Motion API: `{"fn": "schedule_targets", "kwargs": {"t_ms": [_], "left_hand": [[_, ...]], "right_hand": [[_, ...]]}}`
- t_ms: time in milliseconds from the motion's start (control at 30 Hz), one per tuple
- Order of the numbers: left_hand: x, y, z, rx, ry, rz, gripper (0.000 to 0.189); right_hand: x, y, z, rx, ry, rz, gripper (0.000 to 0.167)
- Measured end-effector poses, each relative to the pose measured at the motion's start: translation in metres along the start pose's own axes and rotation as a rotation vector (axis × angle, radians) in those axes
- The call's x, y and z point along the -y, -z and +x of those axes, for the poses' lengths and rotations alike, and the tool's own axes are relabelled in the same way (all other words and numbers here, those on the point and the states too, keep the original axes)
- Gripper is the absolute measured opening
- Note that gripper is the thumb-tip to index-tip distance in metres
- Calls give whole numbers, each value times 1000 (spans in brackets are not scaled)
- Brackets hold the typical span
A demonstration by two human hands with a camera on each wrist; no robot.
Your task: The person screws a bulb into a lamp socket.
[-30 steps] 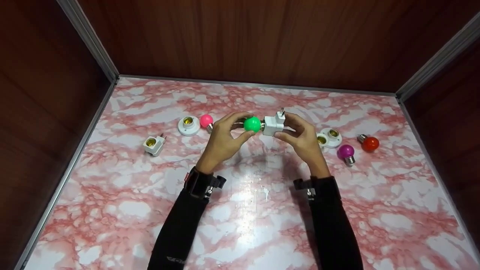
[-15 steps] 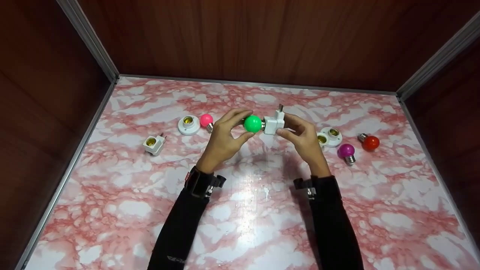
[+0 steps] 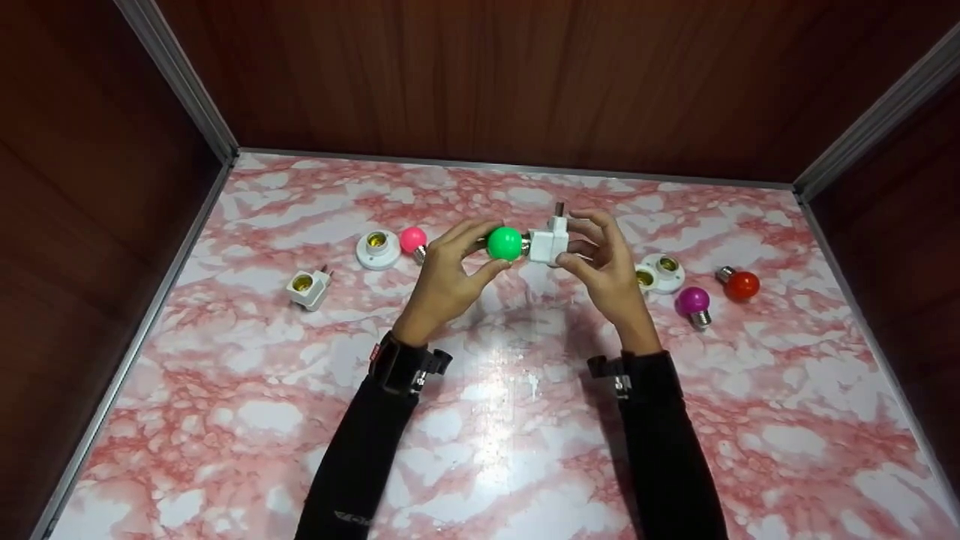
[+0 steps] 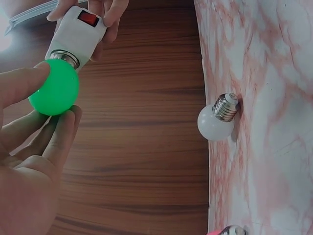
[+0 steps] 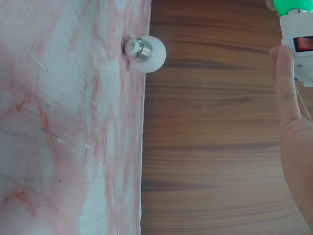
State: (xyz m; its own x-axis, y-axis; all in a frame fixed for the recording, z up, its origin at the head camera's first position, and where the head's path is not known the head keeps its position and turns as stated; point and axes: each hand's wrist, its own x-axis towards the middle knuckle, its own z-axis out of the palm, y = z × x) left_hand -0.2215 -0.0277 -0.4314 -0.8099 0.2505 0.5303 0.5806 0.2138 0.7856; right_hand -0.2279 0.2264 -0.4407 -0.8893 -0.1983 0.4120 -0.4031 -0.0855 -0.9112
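Observation:
My left hand [image 3: 448, 281] holds a green light bulb [image 3: 504, 244] above the table, thumb on the near side and fingers on the far side. The bulb's metal screw base enters a white plug-in lamp socket [image 3: 544, 247]; some of the metal thread still shows between them. On the socket's other end, my right hand [image 3: 611, 277] grips with thumb and fingers, partly spread. Its plug prongs point upward, away from me. A red rocker switch [image 4: 89, 18] shows on the socket's side in the left wrist view. How deep the thread sits is hidden.
At left lie another plug-in socket [image 3: 307, 290], a round white lampholder [image 3: 378, 255] and a pink bulb [image 3: 412, 240]. At right are a double lampholder [image 3: 666, 277], a purple bulb [image 3: 692, 301] and a red bulb [image 3: 742, 286]. A white bulb [image 4: 215, 123] lies near the back wall.
The socket has turned slightly, its prongs now pointing straighter up, and it and the bulb sit slightly higher. The right hand's fingers have spread and shifted upward on it. The left hand has barely moved.

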Motion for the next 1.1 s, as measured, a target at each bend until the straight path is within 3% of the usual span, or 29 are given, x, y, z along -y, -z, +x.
{"fn": "schedule_targets", "kwargs": {"t_ms": [233,600,867,1100], "left_hand": [[-1,0,0,-15,18,31,51],[-1,0,0,1,37,2,50],[-1,1,0,13,20,-11,51],[-1,1,1,11,21,-23,52]], "right_hand": [[0,-2,0,-8,9,-58,75],[-1,-4,1,-38,40,-122,61],[-2,0,1,-39,-12,-145,67],[-2,2,0,-9,-34,-226,62]]}}
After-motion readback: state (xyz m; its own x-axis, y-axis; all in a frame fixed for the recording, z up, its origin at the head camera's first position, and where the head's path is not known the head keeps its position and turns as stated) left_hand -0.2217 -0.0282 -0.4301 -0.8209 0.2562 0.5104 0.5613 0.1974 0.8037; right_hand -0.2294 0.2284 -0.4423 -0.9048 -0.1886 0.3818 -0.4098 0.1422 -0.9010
